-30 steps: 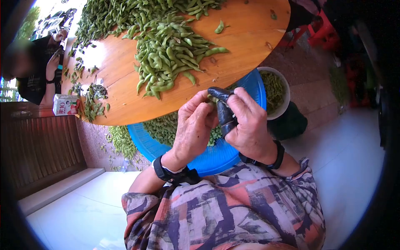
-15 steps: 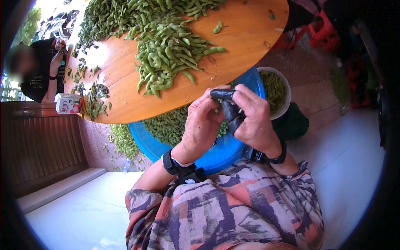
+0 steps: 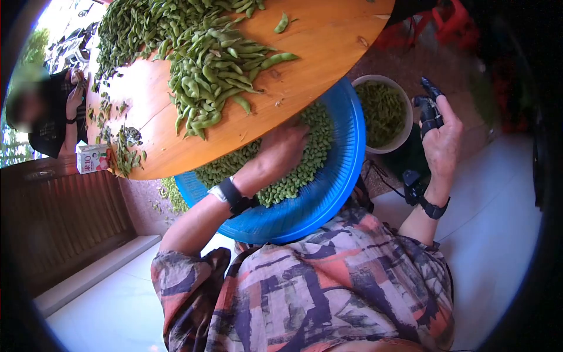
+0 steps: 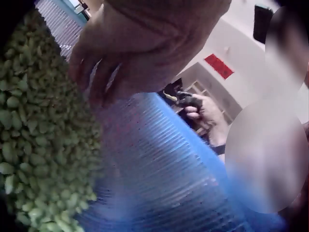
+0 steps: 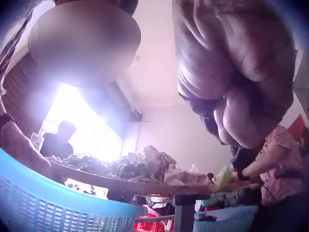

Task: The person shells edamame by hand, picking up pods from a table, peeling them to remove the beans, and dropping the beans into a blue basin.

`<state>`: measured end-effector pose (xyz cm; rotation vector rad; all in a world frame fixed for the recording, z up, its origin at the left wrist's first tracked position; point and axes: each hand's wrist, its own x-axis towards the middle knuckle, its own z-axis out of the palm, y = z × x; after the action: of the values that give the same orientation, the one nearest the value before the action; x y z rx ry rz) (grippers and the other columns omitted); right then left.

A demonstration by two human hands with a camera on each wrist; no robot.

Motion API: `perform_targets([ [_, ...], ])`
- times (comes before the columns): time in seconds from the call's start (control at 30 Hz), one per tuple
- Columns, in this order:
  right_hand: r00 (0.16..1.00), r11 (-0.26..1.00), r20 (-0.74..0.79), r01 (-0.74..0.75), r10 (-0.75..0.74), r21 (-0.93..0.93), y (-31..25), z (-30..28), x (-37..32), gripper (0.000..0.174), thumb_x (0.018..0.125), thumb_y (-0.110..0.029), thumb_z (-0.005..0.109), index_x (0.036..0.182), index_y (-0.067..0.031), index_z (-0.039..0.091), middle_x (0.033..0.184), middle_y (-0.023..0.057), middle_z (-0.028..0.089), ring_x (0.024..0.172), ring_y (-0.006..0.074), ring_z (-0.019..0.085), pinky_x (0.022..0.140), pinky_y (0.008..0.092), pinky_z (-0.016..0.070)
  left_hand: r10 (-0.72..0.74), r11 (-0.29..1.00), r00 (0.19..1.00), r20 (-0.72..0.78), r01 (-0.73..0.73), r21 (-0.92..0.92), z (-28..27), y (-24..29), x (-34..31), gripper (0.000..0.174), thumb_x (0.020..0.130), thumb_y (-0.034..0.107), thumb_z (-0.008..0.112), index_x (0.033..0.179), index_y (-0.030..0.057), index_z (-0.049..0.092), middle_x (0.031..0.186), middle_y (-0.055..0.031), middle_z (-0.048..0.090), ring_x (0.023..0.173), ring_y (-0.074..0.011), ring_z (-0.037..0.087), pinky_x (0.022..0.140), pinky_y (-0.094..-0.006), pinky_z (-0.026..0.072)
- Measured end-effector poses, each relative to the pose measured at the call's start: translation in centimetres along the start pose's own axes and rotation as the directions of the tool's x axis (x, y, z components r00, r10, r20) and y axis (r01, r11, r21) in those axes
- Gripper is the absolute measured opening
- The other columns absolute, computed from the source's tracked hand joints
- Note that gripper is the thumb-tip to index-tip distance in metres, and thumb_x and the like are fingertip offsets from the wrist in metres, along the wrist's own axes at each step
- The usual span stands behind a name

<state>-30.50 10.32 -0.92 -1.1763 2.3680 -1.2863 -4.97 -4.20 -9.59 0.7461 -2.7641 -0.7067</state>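
Observation:
My left hand (image 3: 284, 146) hangs low inside a blue plastic basin (image 3: 350, 170), over a heap of shelled green beans (image 3: 319, 141). Part of its fingers is hidden by the table edge in the head view. In the left wrist view that hand (image 4: 140, 53) has loosely bent fingers above the basin wall. To the right of the basin, my right hand (image 3: 443, 144) is raised, its black-covered thumb and forefinger (image 3: 431, 88) apart. Near it stands a white bucket (image 3: 409, 111) of green pods (image 3: 380, 114). Whole bean pods (image 3: 217, 76) are piled on the table.
The wooden table (image 3: 316, 64) overhangs the basin's far side. A drink carton (image 3: 92, 158) and leafy scraps (image 3: 126, 154) lie at its left edge. Another person (image 3: 50, 117) sits at the far left. Red stools (image 3: 454, 29) stand at the right rear.
The two hands have come apart from working together above the basin. My left hand has gone down into the basin; the right has moved rightward, past the bucket.

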Motion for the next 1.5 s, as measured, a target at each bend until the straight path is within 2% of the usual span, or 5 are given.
perform_targets([
  [0.47, 0.937, 0.961, 0.349, -0.116, 0.022, 0.251, -2.9, 1.8, -1.7, 0.030, 0.086, 0.005, 0.051, 0.112, 0.0018, 0.065, 0.085, 0.0044, 0.067, 0.081, 0.0082, 0.058, 0.073, 0.0256, 0.0485, -0.002, 0.962, 0.999, 0.055, 0.017, -0.274, -1.3, 2.2, 0.1, 0.022, 0.078, 0.010, 0.070, 0.097, 0.0011, 0.063, 0.090, -0.0164, 0.063, 0.080, -0.0360, 0.063, 0.071, -0.0416, 0.0512],
  [0.63, 0.803, 0.896, 0.572, -0.115, -0.170, 0.428, -4.8, 3.3, -3.1, 0.027, 0.087, 0.001, 0.055, 0.113, 0.0004, 0.065, 0.079, 0.0042, 0.058, 0.075, 0.0087, 0.052, 0.068, 0.0256, 0.0435, -0.244, 0.531, 0.936, 0.252, 0.347, -0.773, -7.0, 6.4, -1.8, 0.010, 0.089, 0.006, 0.068, 0.097, 0.0008, 0.064, 0.075, -0.0010, 0.063, 0.061, -0.0060, 0.054, 0.052, -0.0210, 0.0419],
  [1.37, 0.715, 0.874, 0.591, 0.056, -0.373, 0.483, -11.8, 7.2, -2.4, 0.008, 0.086, -0.004, 0.060, 0.091, 0.0018, 0.061, 0.071, 0.0041, 0.052, 0.066, 0.0098, 0.050, 0.058, 0.0255, 0.0400, -0.396, -0.183, 0.901, 0.178, 0.113, -0.977, -9.3, 4.6, -5.0, 0.007, 0.087, 0.004, 0.070, 0.087, 0.0007, 0.063, 0.072, -0.0085, 0.065, 0.048, -0.0097, 0.055, 0.040, -0.0213, 0.0386],
  [1.43, 0.505, 0.542, 0.838, -0.655, -0.205, 0.527, -11.7, 6.9, -2.1, 0.007, 0.088, -0.007, 0.060, 0.089, -0.0007, 0.062, 0.064, 0.0009, 0.050, 0.056, 0.0082, 0.049, 0.051, 0.0227, 0.0378, -0.290, -0.366, 0.935, 0.206, 0.090, -0.926, -8.5, 4.1, -5.1, 0.008, 0.088, 0.005, 0.069, 0.087, 0.0010, 0.062, 0.073, -0.0102, 0.066, 0.048, -0.0111, 0.056, 0.039, -0.0217, 0.0387],
  [1.5, 0.484, 0.469, 0.851, -0.715, -0.203, 0.518, -11.4, 7.2, -2.3, 0.006, 0.088, -0.007, 0.060, 0.088, -0.0019, 0.062, 0.061, -0.0009, 0.048, 0.054, 0.0061, 0.048, 0.049, 0.0210, 0.0360, -0.130, -0.561, 0.976, 0.173, 0.071, -0.824, -7.8, 3.7, -5.1, 0.009, 0.089, 0.006, 0.068, 0.090, 0.0013, 0.060, 0.075, -0.0137, 0.067, 0.048, -0.0136, 0.058, 0.038, -0.0223, 0.0403],
])
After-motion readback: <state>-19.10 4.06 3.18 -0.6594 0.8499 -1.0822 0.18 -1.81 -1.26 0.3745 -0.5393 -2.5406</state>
